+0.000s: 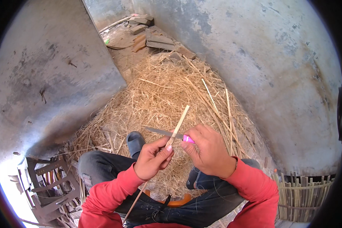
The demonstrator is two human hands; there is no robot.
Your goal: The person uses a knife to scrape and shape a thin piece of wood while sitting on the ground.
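My left hand (155,156) is closed on a long, thin bamboo strip (181,119), its thumb lying along the strip. The pale upper end points up and away from me, and a thin length runs down below the hand toward my lap. My right hand (208,147) grips the pink handle (188,139) of a knife, fingers wrapped round it. The knife's blade (159,131) points left and crosses the strip just above my left fingers. Whether the edge bites into the strip cannot be made out.
Shavings (155,95) heap on the floor ahead, with loose strips (228,114) at their right. Walls (262,76) rise on both sides. Bricks (140,21) and boards lie at the back. A slatted bamboo basket (302,197) stands right; a dark metal frame (51,182) stands left.
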